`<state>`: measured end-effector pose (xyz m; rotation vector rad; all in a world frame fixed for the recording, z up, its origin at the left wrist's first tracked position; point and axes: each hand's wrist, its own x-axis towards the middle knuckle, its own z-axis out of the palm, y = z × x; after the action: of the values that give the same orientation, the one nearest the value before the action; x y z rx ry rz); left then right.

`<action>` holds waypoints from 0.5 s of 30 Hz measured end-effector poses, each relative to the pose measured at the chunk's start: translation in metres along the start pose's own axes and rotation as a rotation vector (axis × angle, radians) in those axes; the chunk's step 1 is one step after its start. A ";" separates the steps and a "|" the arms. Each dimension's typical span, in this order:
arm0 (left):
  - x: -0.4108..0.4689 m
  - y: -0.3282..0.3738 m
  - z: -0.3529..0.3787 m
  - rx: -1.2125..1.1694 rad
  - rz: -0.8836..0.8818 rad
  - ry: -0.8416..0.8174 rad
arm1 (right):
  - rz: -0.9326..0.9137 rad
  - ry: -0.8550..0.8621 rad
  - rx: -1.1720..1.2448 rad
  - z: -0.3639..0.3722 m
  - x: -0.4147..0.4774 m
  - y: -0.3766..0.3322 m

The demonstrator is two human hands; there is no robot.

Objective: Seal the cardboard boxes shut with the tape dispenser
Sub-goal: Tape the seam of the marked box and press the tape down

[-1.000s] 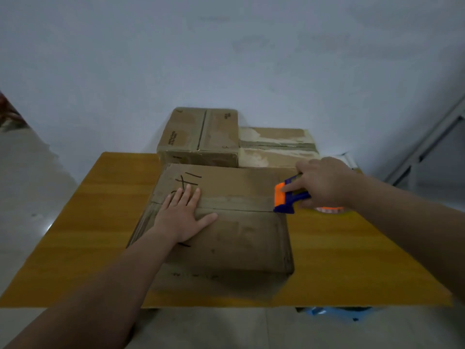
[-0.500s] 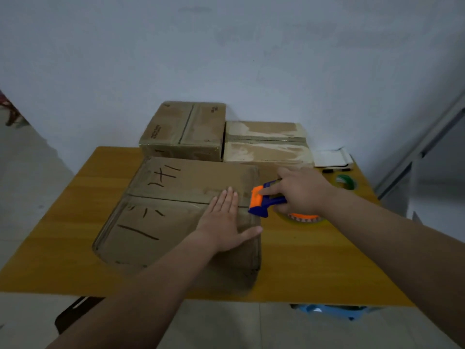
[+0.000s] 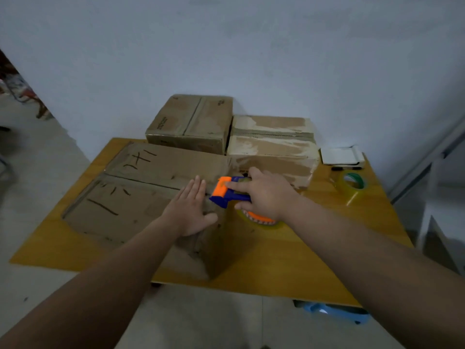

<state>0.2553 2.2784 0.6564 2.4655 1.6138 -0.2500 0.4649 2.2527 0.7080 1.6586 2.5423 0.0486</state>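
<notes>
A large flat cardboard box (image 3: pixel 141 195) with black marker strokes lies on the yellow wooden table (image 3: pixel 289 263). My left hand (image 3: pixel 191 210) presses flat on its top near the right end, fingers straight. My right hand (image 3: pixel 264 195) grips an orange and blue tape dispenser (image 3: pixel 225 193) at the box's right edge, on the seam between the flaps. The dispenser's tape roll (image 3: pixel 261 221) shows below my right hand.
Two more cardboard boxes (image 3: pixel 191 122) (image 3: pixel 271 147) stand at the back against the wall. A loose tape roll (image 3: pixel 351 183), a white pad (image 3: pixel 339 154) and a black pen (image 3: pixel 338 169) lie at the table's right rear. A blue object (image 3: pixel 334 313) lies on the floor below.
My left hand slid from the box's left part to its right end. The dispenser stayed at the box's right edge while the view shifted right.
</notes>
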 end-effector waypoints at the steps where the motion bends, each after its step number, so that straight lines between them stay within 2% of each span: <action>1: 0.001 -0.003 -0.001 0.004 -0.002 -0.010 | -0.015 0.009 -0.020 0.000 -0.004 0.005; 5: 0.004 -0.003 -0.001 0.038 -0.008 -0.026 | 0.049 0.009 -0.084 0.012 -0.054 0.055; 9: 0.009 0.010 -0.002 0.090 -0.034 -0.044 | 0.064 -0.020 -0.155 0.022 -0.066 0.061; 15: 0.015 0.026 0.003 0.063 -0.123 0.096 | 0.050 -0.068 -0.126 0.020 -0.056 0.051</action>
<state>0.2844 2.2807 0.6514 2.4626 1.8266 -0.2046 0.5356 2.2211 0.6961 1.6467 2.3952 0.1503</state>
